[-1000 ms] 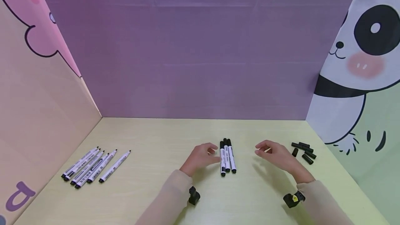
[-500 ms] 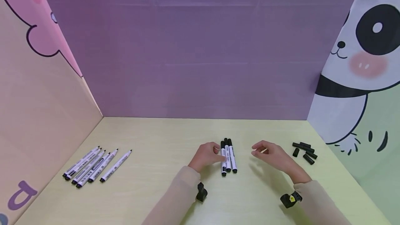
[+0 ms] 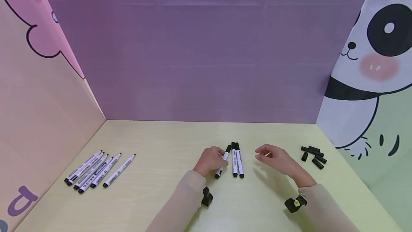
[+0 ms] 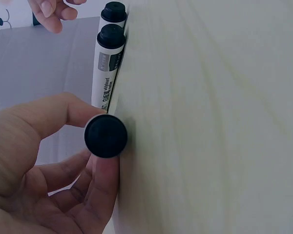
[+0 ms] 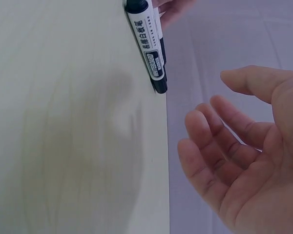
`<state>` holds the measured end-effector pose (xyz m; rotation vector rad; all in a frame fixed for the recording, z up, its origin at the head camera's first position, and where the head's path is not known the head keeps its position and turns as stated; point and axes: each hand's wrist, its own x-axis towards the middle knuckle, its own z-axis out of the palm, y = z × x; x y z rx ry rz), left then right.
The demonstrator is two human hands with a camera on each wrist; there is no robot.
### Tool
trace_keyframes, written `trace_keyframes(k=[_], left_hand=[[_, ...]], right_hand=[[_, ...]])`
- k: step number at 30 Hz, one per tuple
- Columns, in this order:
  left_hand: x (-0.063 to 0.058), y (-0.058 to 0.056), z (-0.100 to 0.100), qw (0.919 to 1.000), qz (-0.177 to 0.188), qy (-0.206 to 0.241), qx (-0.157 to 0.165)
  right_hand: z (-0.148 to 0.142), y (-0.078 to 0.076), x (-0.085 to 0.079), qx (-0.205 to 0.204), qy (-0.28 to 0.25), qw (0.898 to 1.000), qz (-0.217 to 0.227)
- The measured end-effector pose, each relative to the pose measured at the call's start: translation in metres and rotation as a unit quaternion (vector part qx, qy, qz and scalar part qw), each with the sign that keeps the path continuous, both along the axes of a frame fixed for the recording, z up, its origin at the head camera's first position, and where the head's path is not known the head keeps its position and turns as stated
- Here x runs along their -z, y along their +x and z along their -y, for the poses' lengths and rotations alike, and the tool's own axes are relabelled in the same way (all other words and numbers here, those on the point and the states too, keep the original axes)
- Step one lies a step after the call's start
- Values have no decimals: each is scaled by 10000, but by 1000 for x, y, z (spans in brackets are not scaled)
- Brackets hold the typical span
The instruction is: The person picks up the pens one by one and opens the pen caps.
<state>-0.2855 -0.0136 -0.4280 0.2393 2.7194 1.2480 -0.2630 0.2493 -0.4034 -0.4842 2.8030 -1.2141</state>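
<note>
My left hand (image 3: 208, 161) pinches a capped whiteboard marker (image 3: 219, 172) between thumb and fingers; its black cap points away and leans right. In the left wrist view the round black end of this marker (image 4: 106, 136) faces the camera, close over the table surface. Two more capped whiteboard markers (image 3: 234, 164) lie side by side just right of it, white with black ends. To their right my right hand (image 3: 273, 157) hovers with relaxed, slightly bent fingers and holds nothing. The right wrist view shows the nearest marker (image 5: 149, 46) beyond those fingers.
At the left of the pale wooden table (image 3: 180, 135), several uncapped markers (image 3: 119, 171) lie slanted in a row, tips away. Several loose black caps (image 3: 317, 164) are scattered at the right. A purple backdrop (image 3: 209, 53) rises behind, with printed panels on both sides.
My left hand has moved right to the leftmost of the three capped markers, gripped it and drawn it left and aslant from the other two. My right hand has drifted slightly left.
</note>
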Motion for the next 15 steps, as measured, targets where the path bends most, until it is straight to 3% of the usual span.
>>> trace_keyframes(k=[15], left_hand=[[-4, -1, 6, 9994, -46, 321, 115]], right_hand=[[13, -4, -1, 28, -276, 9994, 198]])
